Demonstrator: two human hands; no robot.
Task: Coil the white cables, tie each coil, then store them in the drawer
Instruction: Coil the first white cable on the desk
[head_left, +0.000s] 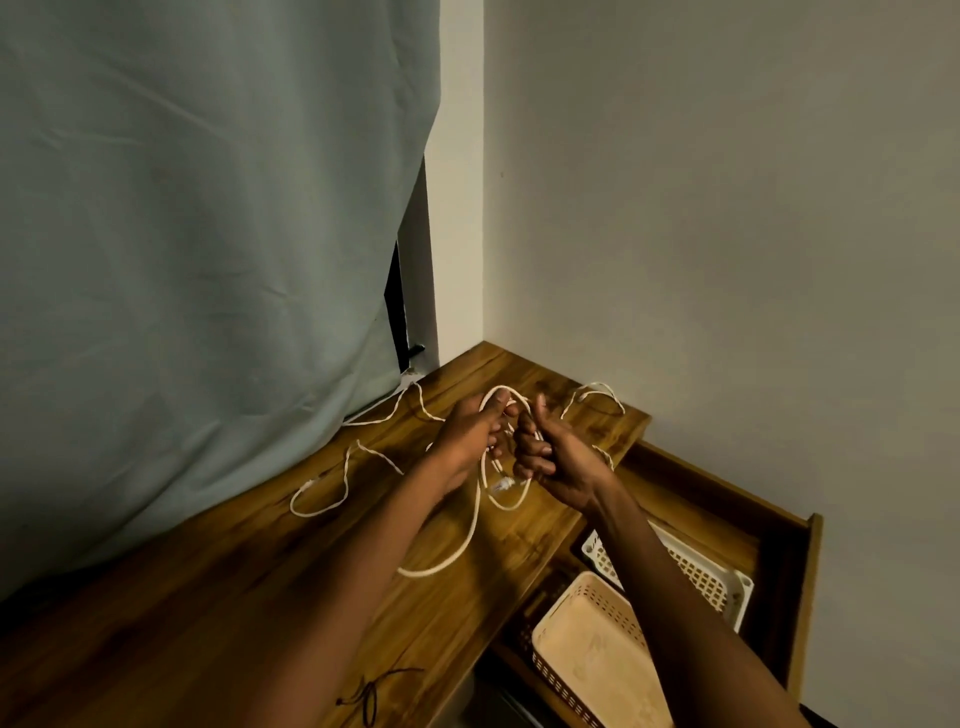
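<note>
Fingers (530, 457) of right hand (550, 462) curl around the white cable (470, 525); left hand (475, 428) fingers pinch its upper loop. Cable loops hang lengthwise toward the viewer above the wooden surface (249, 597). Loose strands trail left toward the curtain (208, 234). Open drawer (779, 519) at right holds two baskets (592, 654).

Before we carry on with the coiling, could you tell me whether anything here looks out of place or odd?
Nothing looks damaged or spilled. Both hands, left and right, hold a white cable partly looped; more white cable still sprawls loose over the wooden tabletop. The drawer stands open, holding two baskets.
</note>
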